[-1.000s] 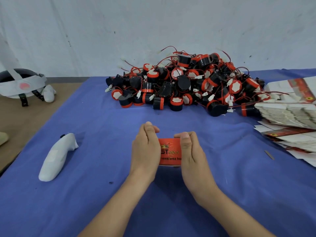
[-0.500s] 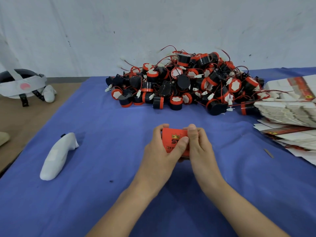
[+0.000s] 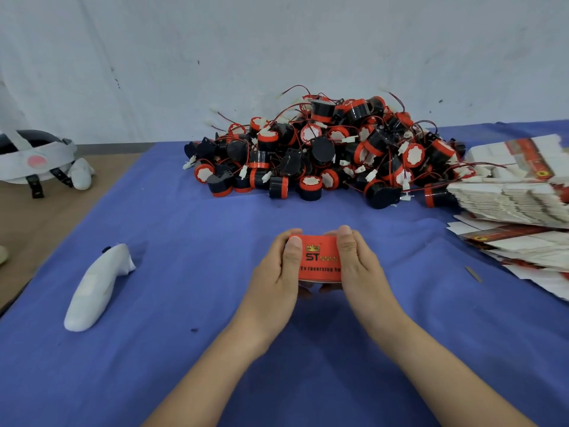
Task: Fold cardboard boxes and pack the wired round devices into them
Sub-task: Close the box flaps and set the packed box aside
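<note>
Over a blue-clothed tabletop [image 3: 184, 241] against a scuffed white wall [image 3: 277, 41], the left hand [image 3: 274, 272] and right hand [image 3: 360, 266] each grip a red box [image 3: 318, 260].

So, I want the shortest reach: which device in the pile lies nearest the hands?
The red-rimmed device with a white face at the front of the pile, straight beyond the red box; the others lie farther back or aside.

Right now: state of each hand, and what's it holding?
Left hand: grips the left end of the red cardboard box, thumb on its front.
Right hand: grips the right end of the same box.
</note>
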{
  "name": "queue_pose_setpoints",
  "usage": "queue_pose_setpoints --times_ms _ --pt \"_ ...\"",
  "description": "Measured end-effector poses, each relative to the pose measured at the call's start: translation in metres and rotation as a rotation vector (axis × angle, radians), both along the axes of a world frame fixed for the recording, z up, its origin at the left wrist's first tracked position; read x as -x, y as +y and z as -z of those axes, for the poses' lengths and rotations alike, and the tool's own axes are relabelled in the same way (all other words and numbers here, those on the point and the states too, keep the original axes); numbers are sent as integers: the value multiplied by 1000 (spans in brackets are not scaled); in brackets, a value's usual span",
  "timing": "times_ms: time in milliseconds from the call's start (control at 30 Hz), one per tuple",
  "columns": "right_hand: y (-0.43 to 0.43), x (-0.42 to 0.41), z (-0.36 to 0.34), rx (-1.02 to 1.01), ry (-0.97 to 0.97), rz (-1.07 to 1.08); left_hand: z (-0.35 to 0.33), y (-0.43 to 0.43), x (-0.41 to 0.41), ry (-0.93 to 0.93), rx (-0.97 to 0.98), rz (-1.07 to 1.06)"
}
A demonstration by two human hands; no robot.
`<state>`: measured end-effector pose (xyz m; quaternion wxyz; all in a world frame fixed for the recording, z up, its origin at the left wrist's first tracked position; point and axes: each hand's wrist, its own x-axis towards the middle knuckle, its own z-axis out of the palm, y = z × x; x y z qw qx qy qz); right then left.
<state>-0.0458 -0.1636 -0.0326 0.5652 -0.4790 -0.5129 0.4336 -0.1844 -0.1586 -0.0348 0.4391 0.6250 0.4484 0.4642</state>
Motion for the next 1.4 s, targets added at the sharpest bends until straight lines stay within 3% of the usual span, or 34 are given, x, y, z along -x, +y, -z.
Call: queue_pose_setpoints --times_ms 233,400,500,633,833,1067,1200,1300,1400 --pt "1 -17 2 104 -2 -4 -5 -4 -2 -121 182 62" --pt "-6 -26 2 216 112 5 -9 -12 -6 -299 373 84" --pt "-19 -31 -2 221 257 -2 -7 -22 -16 -416 381 98" --pt "-58 -38 -6 174 504 159 -10 -49 -43 -447 265 142" --pt "-129 -55 -30 -60 826 340 -38 -112 -122 -495 232 264" --pt "-203 -131 -101 -330 609 767 -116 -167 -232 -448 224 684" --pt "-244 -184 -133 -578 668 982 -164 -215 -305 -313 201 905" --pt "-261 -210 -135 -585 757 1038 -173 -233 -339 -253 248 932" --pt "-264 -210 -123 -458 693 1032 -155 -232 -346 -291 300 863"
